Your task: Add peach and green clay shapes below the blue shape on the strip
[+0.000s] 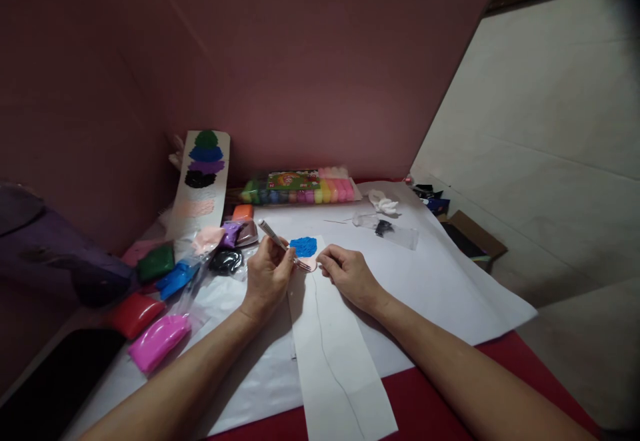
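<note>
My left hand [269,274] is closed round a fork [274,234] with a pale, patterned handle, its tines pointing down and right. The tines are at a small flattened piece of peach clay [309,262] just below a textured blue clay patch [303,247]. Both patches are on a long white paper strip [334,354] with a thin wavy line drawn down it. On the right edge of the peach piece, my right hand [347,272] has its fingers curled with thumb and forefinger together. Whether anything is between those fingertips is hidden.
Bagged clay lies to the left, including pink [160,342], red [136,314] and black [227,262]. A strip with coloured clay bands [203,174] leans at the back, beside a multicoloured clay pack [300,187]. White clay [383,202] and a clear wrapper [403,235] are at right.
</note>
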Demonstrator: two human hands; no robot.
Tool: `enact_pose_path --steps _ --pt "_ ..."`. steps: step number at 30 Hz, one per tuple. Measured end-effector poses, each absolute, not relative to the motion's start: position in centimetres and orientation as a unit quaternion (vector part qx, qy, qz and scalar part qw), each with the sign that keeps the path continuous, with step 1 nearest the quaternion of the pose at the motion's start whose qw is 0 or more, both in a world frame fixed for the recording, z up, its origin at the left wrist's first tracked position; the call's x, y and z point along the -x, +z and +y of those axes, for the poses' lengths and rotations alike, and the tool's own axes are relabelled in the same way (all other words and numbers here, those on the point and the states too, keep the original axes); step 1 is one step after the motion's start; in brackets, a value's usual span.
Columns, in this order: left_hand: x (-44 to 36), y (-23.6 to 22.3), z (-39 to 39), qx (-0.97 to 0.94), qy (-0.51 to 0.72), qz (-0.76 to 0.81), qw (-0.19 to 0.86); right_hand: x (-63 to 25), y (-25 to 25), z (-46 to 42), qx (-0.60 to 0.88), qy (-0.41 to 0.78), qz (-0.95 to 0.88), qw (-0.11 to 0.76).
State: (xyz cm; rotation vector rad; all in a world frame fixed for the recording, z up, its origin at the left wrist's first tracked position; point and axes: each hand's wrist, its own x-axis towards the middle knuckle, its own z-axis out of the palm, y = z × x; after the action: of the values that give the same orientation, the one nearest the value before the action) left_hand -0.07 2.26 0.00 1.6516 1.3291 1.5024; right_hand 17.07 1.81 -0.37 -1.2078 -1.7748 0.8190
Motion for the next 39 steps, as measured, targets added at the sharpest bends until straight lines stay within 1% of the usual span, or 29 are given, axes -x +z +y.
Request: enact_pose_path --steps 12,35,39 --pt "0.49 -0.38 2.46 -0.647 0.543 0.503 0.183 -17.06 -0.27 1.74 0.479 0.327 -0.703 0.411" --pt "1.02 -0.31 2.5 -0.64 0.568 0.501 0.126 -17.1 -0.36 1.76 0.476 0.332 -0.701 0.414" --pt "0.88 -0.22 2.48 -0.61 0.596 0.509 0.12 -17.07 -0.28 1.71 0.472 0.332 -0.703 0.416"
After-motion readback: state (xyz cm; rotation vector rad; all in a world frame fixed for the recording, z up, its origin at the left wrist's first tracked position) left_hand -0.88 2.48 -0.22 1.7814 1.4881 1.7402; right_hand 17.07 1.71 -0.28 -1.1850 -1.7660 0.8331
